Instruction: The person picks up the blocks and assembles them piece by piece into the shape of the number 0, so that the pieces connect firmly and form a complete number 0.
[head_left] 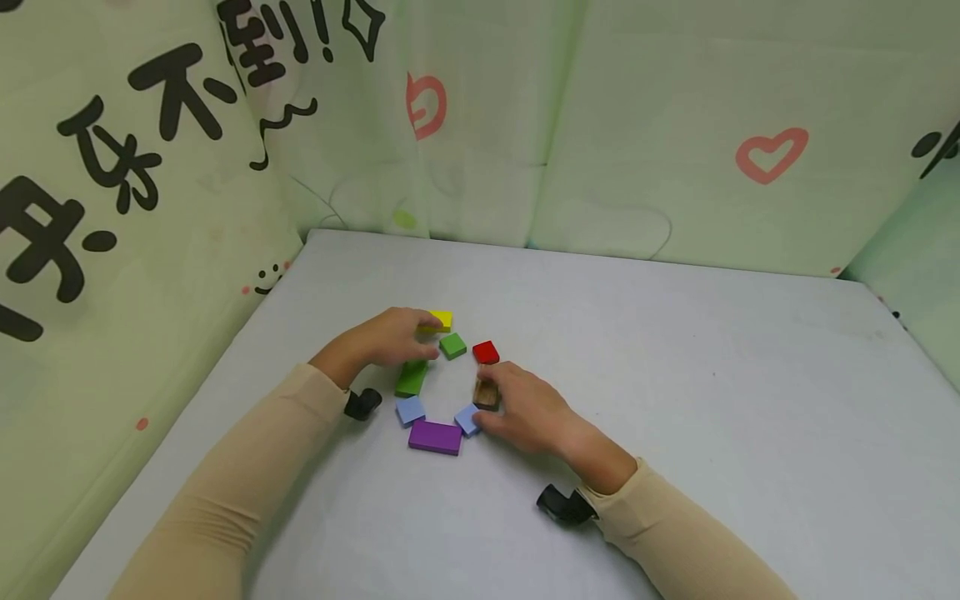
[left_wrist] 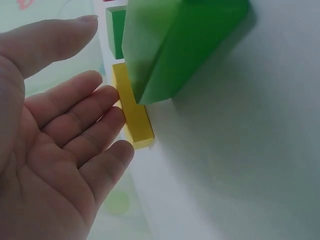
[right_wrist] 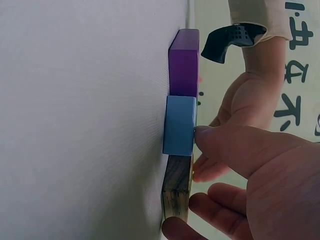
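Small coloured blocks form a rough ring on a white table. My left hand reaches over a long green block, its fingertips at the yellow block and its thumb apart. A small green block lies beside the yellow one. On the ring's right side, my right hand has its thumb at a light blue block. One of its fingertips touches the far end of a dark brown wooden block. Beyond that lies a red block. A purple block meets the light blue one.
Another light blue block sits at the ring's near left. The white tabletop stretches away to the right. Pale green printed curtains hang behind and to the left. Each wrist carries a black camera.
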